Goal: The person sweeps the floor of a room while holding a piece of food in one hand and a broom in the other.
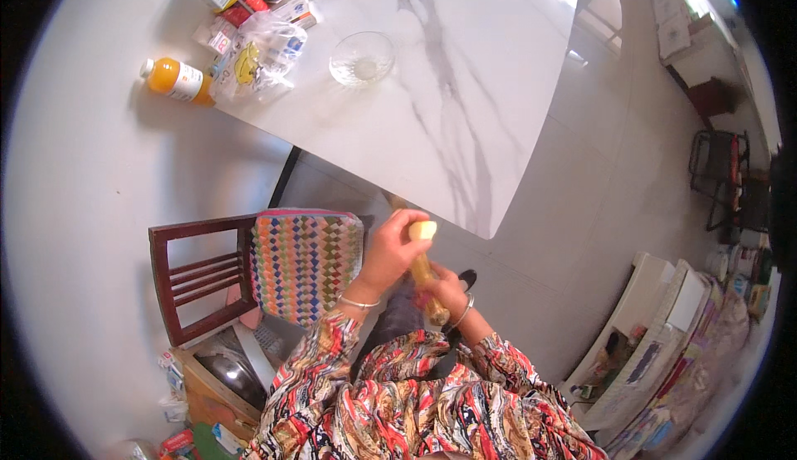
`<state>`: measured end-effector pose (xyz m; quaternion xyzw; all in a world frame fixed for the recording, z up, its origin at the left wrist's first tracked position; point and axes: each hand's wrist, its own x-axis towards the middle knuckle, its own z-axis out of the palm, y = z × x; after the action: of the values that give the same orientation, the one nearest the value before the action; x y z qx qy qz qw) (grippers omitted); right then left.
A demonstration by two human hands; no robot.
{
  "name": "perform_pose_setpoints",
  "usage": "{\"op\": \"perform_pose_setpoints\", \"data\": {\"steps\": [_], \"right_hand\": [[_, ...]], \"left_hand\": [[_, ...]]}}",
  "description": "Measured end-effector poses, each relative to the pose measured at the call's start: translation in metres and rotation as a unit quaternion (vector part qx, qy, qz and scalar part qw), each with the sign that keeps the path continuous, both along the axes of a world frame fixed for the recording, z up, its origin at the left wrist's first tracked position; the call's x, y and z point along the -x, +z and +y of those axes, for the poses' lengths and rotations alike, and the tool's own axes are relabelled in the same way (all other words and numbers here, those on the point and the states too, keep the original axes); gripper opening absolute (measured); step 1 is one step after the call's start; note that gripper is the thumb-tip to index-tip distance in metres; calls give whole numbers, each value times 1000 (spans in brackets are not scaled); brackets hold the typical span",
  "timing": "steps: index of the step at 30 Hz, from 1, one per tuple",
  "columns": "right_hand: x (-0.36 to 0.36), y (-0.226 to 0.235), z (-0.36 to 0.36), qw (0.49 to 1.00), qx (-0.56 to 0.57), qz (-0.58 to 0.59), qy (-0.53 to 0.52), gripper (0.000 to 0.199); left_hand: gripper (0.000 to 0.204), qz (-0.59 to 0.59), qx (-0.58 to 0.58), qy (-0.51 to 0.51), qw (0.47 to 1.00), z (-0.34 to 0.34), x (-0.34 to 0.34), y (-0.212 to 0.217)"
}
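Observation:
In front of my body, past the table's near corner, I hold a long yellow-brown piece of produce (422,271) that looks like a partly peeled banana. Its pale yellow bare end (423,230) shows at the top, between the fingers of my left hand (388,249), which is closed around that part. A brownish strip sticks out beyond those fingers. Lower down, my right hand (449,293) has its fingers wrapped around the body, and a blunt end pokes out below. A clear glass bowl (362,59) stands on the white marbled table (473,111).
An orange juice bottle (178,80), a plastic bag (264,53) and several boxes crowd the table's far left, by the wall. A wooden chair (164,286) with a woven patterned cushion (307,261) stands to my left. Loaded shelving (647,344) is at the right.

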<state>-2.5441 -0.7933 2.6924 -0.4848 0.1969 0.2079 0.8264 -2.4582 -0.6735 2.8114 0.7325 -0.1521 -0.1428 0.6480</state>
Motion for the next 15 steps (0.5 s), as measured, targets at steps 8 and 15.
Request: {"op": "perform_pose_setpoints", "data": {"steps": [8, 15], "right_hand": [[86, -44, -119, 949, 272, -38, 152, 68], [139, -112, -253, 997, 47, 20, 58, 66]], "left_hand": [[26, -126, -117, 1, 985, -141, -32, -50], [27, -252, -207, 16, 945, -270, -67, -98]]}}
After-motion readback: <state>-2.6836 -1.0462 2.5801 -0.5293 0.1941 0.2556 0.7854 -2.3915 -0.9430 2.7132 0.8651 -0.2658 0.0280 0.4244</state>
